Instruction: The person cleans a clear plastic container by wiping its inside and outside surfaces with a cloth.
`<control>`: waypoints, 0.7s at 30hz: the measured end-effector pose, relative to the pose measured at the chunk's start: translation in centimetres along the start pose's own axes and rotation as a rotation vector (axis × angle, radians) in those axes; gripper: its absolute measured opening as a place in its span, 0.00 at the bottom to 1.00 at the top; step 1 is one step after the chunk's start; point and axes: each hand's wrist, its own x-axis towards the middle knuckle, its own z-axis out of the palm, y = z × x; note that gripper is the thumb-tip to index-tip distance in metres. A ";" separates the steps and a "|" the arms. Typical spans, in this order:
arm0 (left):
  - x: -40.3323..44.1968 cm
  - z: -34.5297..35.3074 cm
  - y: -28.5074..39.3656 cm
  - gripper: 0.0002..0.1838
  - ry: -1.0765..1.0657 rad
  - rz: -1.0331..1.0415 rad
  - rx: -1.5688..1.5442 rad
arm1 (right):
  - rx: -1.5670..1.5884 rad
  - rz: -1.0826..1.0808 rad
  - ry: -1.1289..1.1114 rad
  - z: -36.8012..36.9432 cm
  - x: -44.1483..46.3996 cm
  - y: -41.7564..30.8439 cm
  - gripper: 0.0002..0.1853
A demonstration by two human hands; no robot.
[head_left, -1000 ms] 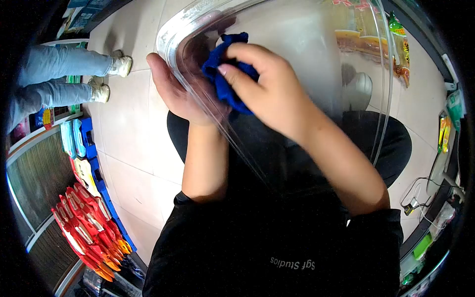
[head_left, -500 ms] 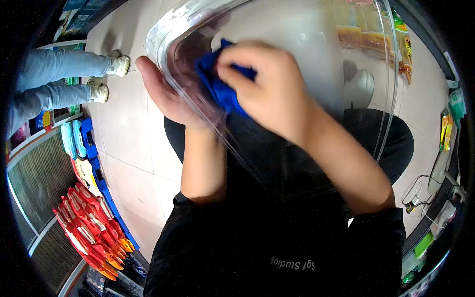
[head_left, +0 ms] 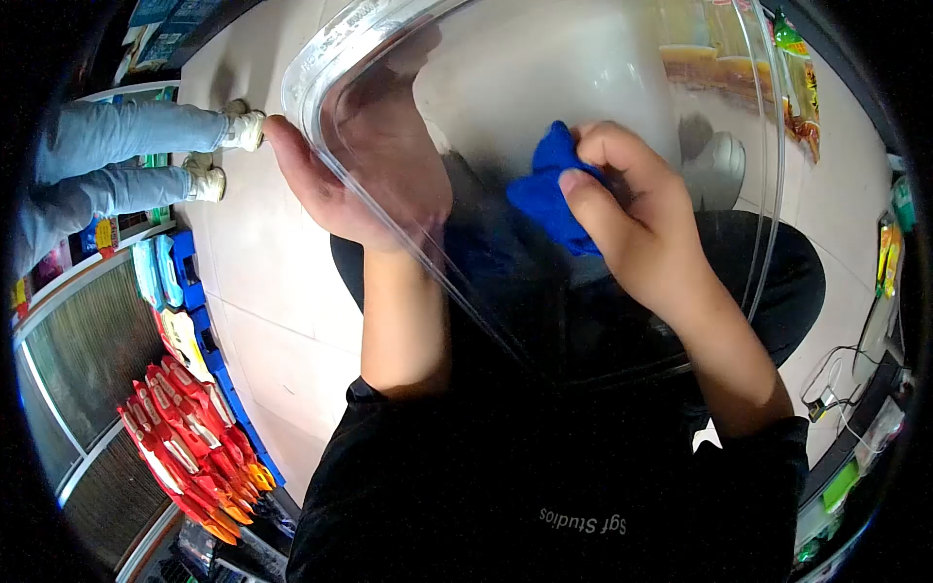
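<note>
A large clear plastic container (head_left: 321,97) lies tilted over my lap, its thick rim at the upper left. Against its left side, from underneath, my left hand (head_left: 374,165) supports it, palm up, with the thumb outside the rim and the fingers seen through the plastic. Inside the container my right hand (head_left: 632,199) pinches a bunched blue cloth (head_left: 559,194) between thumb and fingers, near the middle of the clear surface.
Another person's legs in jeans (head_left: 136,136) stand at the upper left beside shelves. Red packages (head_left: 185,437) and blue crates (head_left: 209,340) line the left. Snack packets (head_left: 797,97) are at the upper right. Cables (head_left: 831,394) hang at the right.
My right hand has moved right with the blue cloth, away from above my left hand towards the middle of the container. My left hand keeps nearly the same place.
</note>
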 end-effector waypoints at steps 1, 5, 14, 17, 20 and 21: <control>0.0 0.0 0.1 0.45 -0.012 -0.002 -0.003 | 0.118 0.236 -0.045 0.1 -0.1 -0.8 0.07; -0.4 1.1 0.5 0.38 0.003 0.009 0.219 | 0.087 -0.037 0.028 2.2 0.6 -1.0 0.10; 0.2 -1.6 1.1 0.43 -0.215 -0.112 0.039 | -0.143 -0.472 -0.167 5.2 0.6 -2.0 0.10; 0.0 -0.4 0.8 0.42 -0.031 -0.095 0.075 | -0.119 -0.489 -0.152 4.5 -0.5 -1.9 0.10; -0.2 0.4 0.8 0.41 -0.103 -0.094 0.144 | -0.164 -0.530 -0.107 4.6 2.1 -1.9 0.08; -0.4 1.0 0.9 0.41 0.002 -0.096 0.226 | -0.185 -0.565 -0.077 5.0 3.1 -1.8 0.08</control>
